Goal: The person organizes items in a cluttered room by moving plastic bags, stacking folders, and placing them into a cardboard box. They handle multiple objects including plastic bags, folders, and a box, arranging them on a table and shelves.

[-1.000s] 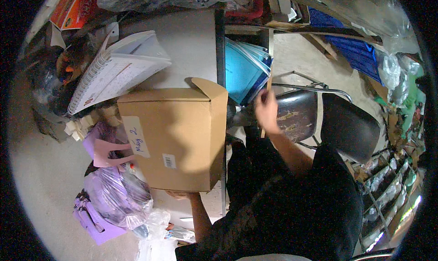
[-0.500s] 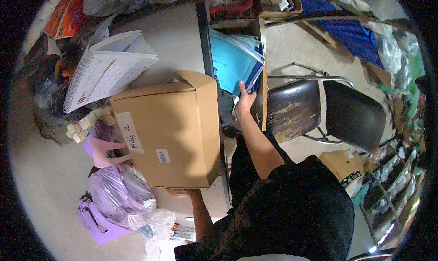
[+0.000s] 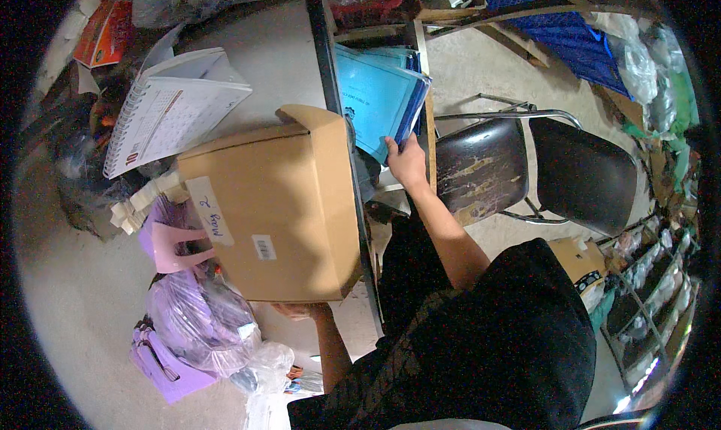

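My right hand (image 3: 406,163) is closed around the near corner of a stack of blue booklets (image 3: 379,99), thumb on top and fingers at the edge. The stack lies in an open drawer (image 3: 432,153) beside the table's dark edge. At the lower edge of a brown cardboard box (image 3: 278,212), my left hand (image 3: 302,310) grips its side, and some of its fingers are hidden beneath. One flap at the far end of the box is raised. The box bears a handwritten paper label (image 3: 210,212) and a small barcode sticker (image 3: 264,247).
A spiral desk calendar (image 3: 176,111) stands beyond the box on the table. Left of the box are a pink plastic object (image 3: 174,250), purple items in a clear bag (image 3: 199,321) and a purple case (image 3: 169,362). A worn black chair (image 3: 488,167) stands right of the drawer.
The view has shifted slightly. My right hand has moved a little to the right along the booklets, its fingers now bent round their corner. My left hand stays at the box.
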`<action>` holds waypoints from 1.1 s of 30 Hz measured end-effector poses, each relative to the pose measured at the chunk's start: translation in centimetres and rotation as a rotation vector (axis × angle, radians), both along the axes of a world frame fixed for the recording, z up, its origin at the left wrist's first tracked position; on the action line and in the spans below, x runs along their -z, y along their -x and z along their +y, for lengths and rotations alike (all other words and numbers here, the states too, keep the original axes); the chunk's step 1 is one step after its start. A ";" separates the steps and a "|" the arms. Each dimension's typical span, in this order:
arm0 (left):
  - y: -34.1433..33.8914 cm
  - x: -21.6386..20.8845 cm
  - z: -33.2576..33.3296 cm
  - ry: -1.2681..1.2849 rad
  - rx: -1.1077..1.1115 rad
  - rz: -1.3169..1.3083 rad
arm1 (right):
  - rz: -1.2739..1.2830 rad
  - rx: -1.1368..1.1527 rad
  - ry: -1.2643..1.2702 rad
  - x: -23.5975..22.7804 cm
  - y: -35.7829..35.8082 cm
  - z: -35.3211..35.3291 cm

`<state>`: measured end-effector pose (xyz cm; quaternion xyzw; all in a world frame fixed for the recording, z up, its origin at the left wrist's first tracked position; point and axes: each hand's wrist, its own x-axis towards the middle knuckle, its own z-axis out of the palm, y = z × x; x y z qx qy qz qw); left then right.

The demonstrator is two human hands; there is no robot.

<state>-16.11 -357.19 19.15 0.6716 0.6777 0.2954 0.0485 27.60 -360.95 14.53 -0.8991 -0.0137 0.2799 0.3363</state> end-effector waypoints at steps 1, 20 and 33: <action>0.2 0.3 -0.1 0.006 -0.010 -0.020 | 0.003 -0.047 0.013 -0.3 -0.6 -0.1; -2.9 -3.3 1.4 0.148 -0.049 -0.114 | -0.171 0.134 -0.083 2.1 2.5 -0.4; -4.8 -3.9 1.7 0.071 0.037 -0.009 | 0.180 0.992 -0.914 9.2 0.7 4.4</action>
